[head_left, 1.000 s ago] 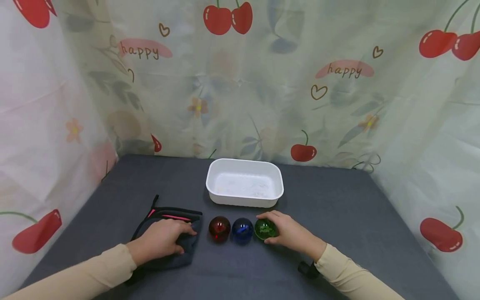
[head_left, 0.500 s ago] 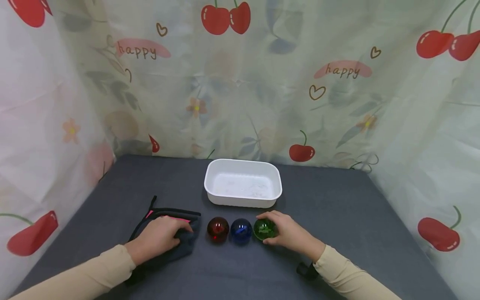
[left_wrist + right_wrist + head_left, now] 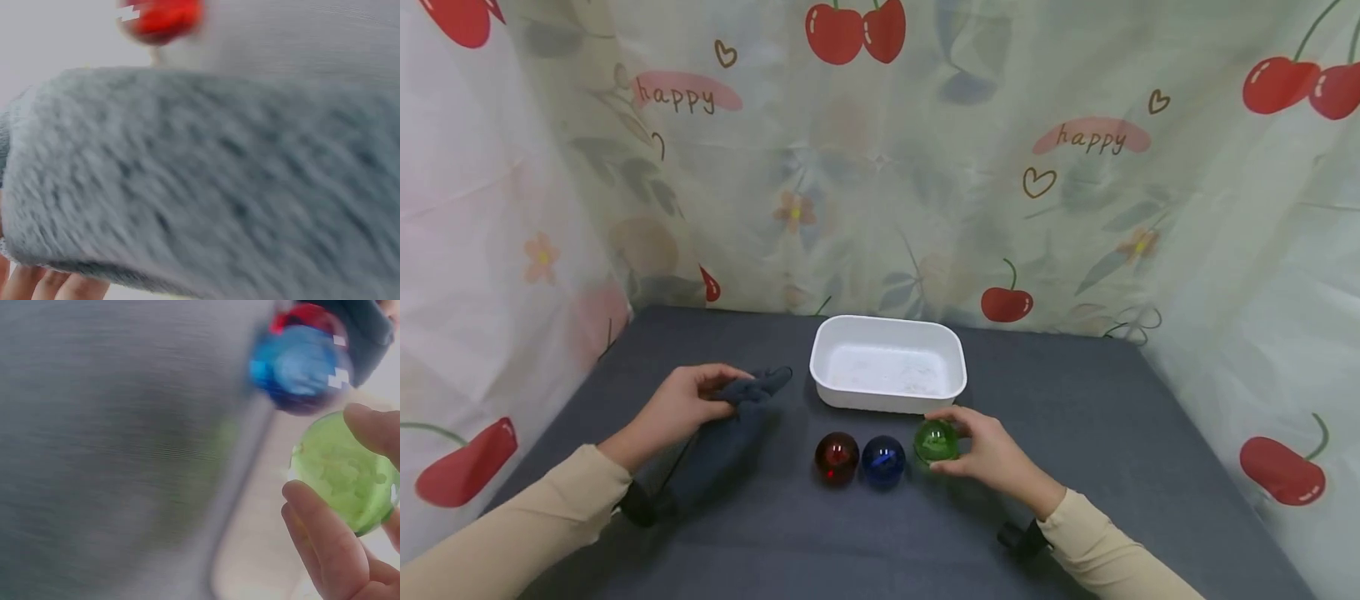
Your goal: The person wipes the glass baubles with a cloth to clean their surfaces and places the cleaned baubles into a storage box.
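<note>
My left hand (image 3: 681, 412) grips a fuzzy grey-blue cloth (image 3: 752, 387), raised over the table left of the white tray. Up close, the cloth (image 3: 200, 181) fills most of the left wrist view, with several fingertips showing at its lower left. My right hand (image 3: 988, 454) holds a clear green glass ball (image 3: 936, 441) between thumb and fingers, slightly off the table. The right wrist view shows the green ball (image 3: 340, 472) in those fingers. A dark red glass ball (image 3: 837, 458) and a blue one (image 3: 883, 461) sit side by side on the table between my hands.
A white rectangular tray (image 3: 887, 367) stands just behind the balls, with nothing visible in it. A dark grey cloth covers the table (image 3: 865, 550). Printed curtains (image 3: 880, 183) hang along the back and both sides. A strap-mounted dark device is at each wrist.
My left hand has lifted the cloth from the table and moved it up and away, bunched in its fingers. My right hand has raised the green ball slightly. Red and blue balls stay put.
</note>
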A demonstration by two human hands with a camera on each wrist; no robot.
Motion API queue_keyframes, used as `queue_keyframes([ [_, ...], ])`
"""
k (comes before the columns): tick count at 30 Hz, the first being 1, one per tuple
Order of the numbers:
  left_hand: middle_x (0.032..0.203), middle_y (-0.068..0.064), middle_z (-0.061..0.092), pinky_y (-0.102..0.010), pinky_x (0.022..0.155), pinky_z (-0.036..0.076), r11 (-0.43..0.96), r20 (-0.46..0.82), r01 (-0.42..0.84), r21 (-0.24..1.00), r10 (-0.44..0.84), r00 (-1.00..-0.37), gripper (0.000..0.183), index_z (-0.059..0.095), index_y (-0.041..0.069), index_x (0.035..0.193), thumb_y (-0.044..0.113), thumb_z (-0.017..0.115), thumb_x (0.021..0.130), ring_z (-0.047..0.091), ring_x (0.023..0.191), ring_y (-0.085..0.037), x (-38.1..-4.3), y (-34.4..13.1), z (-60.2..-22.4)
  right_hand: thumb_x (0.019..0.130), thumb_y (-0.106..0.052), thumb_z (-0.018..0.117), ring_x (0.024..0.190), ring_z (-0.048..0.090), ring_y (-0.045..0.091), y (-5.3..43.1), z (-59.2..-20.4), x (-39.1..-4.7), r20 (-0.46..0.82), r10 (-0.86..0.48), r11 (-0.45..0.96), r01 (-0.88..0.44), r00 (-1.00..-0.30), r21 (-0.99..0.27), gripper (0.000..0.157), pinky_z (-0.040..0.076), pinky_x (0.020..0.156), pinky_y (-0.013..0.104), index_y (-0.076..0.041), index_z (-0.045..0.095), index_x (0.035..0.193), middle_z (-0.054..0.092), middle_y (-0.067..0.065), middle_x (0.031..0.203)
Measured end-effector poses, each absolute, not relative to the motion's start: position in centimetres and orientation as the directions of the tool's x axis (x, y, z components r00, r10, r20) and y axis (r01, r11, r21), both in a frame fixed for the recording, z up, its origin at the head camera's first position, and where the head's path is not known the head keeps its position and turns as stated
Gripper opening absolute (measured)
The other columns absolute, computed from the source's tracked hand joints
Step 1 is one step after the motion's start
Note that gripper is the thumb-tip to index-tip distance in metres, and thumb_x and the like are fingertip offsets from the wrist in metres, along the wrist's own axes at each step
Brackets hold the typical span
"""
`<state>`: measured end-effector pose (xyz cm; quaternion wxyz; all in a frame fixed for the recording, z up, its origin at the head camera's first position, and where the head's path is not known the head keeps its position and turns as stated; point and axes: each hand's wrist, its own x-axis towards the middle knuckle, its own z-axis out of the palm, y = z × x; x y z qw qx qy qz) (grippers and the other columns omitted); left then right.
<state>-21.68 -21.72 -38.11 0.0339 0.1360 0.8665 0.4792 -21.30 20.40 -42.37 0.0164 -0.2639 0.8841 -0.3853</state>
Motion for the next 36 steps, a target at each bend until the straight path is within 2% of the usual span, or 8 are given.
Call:
queue_keyframes([
  [4,0.126,-0.007,0.063,-0.027,0.075,0.055,0.353,0.096,0.174,0.919,0.226,-0.969,0.040,0.061,0.009,0.128,0.014,0.070,0.089,0.064,0.101,-0.005,-22.1,-21.2,-35.1,0.071,-0.010,0.086,0.098,0.068,0.027,20.0,-39.5,-21.4,0.237,-0.445,0.490,-0.457,-0.864,-0.742,0.060,0.058,0.070,0.032,-0.012,0.060,0.125,0.062,0.009,0.121],
  [8,0.116,0.008,0.065,-0.028,0.072,0.056,0.186,0.123,0.169,0.968,0.238,-0.963,0.037,0.061,0.017,0.126,0.012,0.069,0.090,0.065,0.098,-0.006,-22.4,-19.1,-32.5,0.070,-0.006,0.085,0.097,0.068,0.026,19.1,-36.1,-21.6,0.299,-0.421,0.408,-0.473,-0.856,-0.781,0.063,0.058,0.068,0.030,-0.015,0.059,0.126,0.060,0.007,0.124],
  [15,0.109,0.004,0.065,-0.026,0.070,0.056,-0.103,0.138,0.110,0.989,0.320,-0.937,0.041,0.065,0.025,0.117,-0.005,0.061,0.090,0.063,0.093,-0.011,-22.5,-13.2,-30.7,0.073,0.002,0.081,0.108,0.065,0.025,15.9,-32.1,-21.9,0.389,-0.434,0.218,-0.514,-0.812,-0.830,0.066,0.059,0.073,0.032,-0.013,0.055,0.131,0.053,0.007,0.131],
  [18,0.108,0.005,0.066,-0.023,0.062,0.050,-0.134,0.152,0.112,0.985,0.338,-0.929,0.042,0.065,0.024,0.118,-0.006,0.060,0.089,0.060,0.082,-0.009,-22.4,-11.3,-30.9,0.073,0.003,0.081,0.110,0.064,0.027,14.9,-31.8,-21.9,0.415,-0.444,0.186,-0.535,-0.794,-0.824,0.067,0.059,0.075,0.032,-0.011,0.053,0.132,0.051,0.008,0.132],
  [22,0.107,0.006,0.066,-0.022,0.051,0.036,-0.147,0.185,0.144,0.979,0.323,-0.928,0.042,0.065,0.021,0.120,-0.005,0.062,0.087,0.049,0.065,-0.008,-22.4,-10.1,-31.6,0.072,0.005,0.080,0.112,0.063,0.030,14.4,-32.0,-21.7,0.434,-0.425,0.174,-0.542,-0.795,-0.822,0.067,0.058,0.075,0.032,-0.010,0.053,0.132,0.051,0.010,0.132],
  [25,0.107,0.006,0.065,-0.022,0.053,0.039,-0.148,0.186,0.145,0.978,0.323,-0.928,0.042,0.065,0.020,0.121,-0.004,0.064,0.087,0.054,0.069,-0.006,-22.5,-9.7,-31.9,0.072,0.006,0.080,0.114,0.062,0.032,14.4,-32.4,-21.7,0.439,-0.410,0.174,-0.541,-0.800,-0.823,0.067,0.058,0.075,0.032,-0.009,0.053,0.132,0.051,0.011,0.132],
  [28,0.109,0.006,0.065,-0.025,0.063,0.048,-0.144,0.160,0.118,0.982,0.330,-0.930,0.043,0.064,0.019,0.123,-0.003,0.066,0.086,0.063,0.087,-0.008,-22.5,-9.4,-32.2,0.072,0.006,0.080,0.115,0.061,0.033,14.3,-32.8,-21.7,0.435,-0.407,0.179,-0.537,-0.803,-0.824,0.066,0.058,0.075,0.032,-0.009,0.053,0.131,0.050,0.012,0.132],
  [36,0.122,0.000,0.060,-0.031,0.076,0.055,-0.133,0.111,0.069,0.989,0.338,-0.935,0.049,0.056,0.015,0.134,-0.001,0.065,0.089,0.063,0.101,-0.012,-22.7,-8.8,-32.6,0.073,0.007,0.079,0.113,0.062,0.034,14.2,-33.3,-21.9,0.429,-0.397,0.159,-0.521,-0.811,-0.838,0.066,0.058,0.076,0.033,-0.008,0.053,0.131,0.047,0.012,0.132],
])
